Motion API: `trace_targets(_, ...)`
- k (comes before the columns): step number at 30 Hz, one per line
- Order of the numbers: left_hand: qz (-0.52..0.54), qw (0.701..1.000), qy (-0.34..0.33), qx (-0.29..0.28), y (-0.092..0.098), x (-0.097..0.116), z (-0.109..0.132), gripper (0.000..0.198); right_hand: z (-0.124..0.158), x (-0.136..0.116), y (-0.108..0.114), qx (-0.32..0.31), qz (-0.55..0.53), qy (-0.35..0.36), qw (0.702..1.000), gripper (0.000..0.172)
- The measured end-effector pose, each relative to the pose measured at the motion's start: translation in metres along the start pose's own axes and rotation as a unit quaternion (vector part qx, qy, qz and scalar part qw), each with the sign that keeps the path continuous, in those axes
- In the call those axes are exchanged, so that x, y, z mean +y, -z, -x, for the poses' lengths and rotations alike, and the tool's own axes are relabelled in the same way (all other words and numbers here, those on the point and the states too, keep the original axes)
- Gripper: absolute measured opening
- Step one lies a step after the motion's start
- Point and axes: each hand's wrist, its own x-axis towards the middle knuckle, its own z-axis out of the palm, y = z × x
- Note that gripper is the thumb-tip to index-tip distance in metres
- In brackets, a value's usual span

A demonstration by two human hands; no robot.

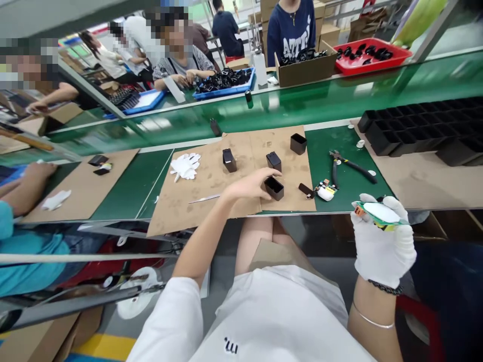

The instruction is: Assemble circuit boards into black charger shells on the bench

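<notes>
My bare left hand [252, 185] has its thumb and fingers around an open black box [274, 187] near the front edge of the cardboard sheet [207, 201]. My right hand [383, 241], in a white glove, holds a green circuit board [381, 213] with a white oval part, in front of the table edge. Behind my left hand stand two black cases [229, 160] [273, 161] and another open black box [298, 144]. A small black piece [306, 190] and a second circuit board [326, 191] lie to the right, below black-handled pliers [350, 168].
A white glove [185, 166] and a thin metal tool [204, 198] lie on the cardboard. Many black boxes [422, 125] stand at the right. Behind the green belt [169, 120] are a red tray [373, 63], a blue tray [224, 92] and several people. A co-worker's arm [26, 181] is at left.
</notes>
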Motion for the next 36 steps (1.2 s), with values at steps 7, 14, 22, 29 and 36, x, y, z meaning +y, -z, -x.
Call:
trace_targets(7,0.085,0.923,0.131,0.351,-0.092,0.0,0.015,0.07,0.009,0.008,-0.028,-0.064,0.067,0.027,0.995,0.031)
trace_targets(14,0.191,0.927,-0.079,0.314,-0.081,0.042,0.054,0.055,0.014,0.007,-0.062,-0.28,0.134,0.152,0.938,0.056)
trace_targets(22,0.174,0.934,-0.199,0.24,-0.044,0.084,0.097,0.064,0.023,-0.003,-0.081,-0.413,0.137,0.276,0.857,0.068)
trace_targets(29,0.177,0.935,-0.216,0.218,-0.037,0.083,0.1,0.065,0.026,-0.008,-0.084,-0.421,0.174,0.287,0.843,0.065)
trace_targets(36,0.201,0.936,-0.216,0.194,-0.034,0.078,0.099,0.071,0.026,-0.01,-0.086,-0.411,0.208,0.296,0.837,0.055)
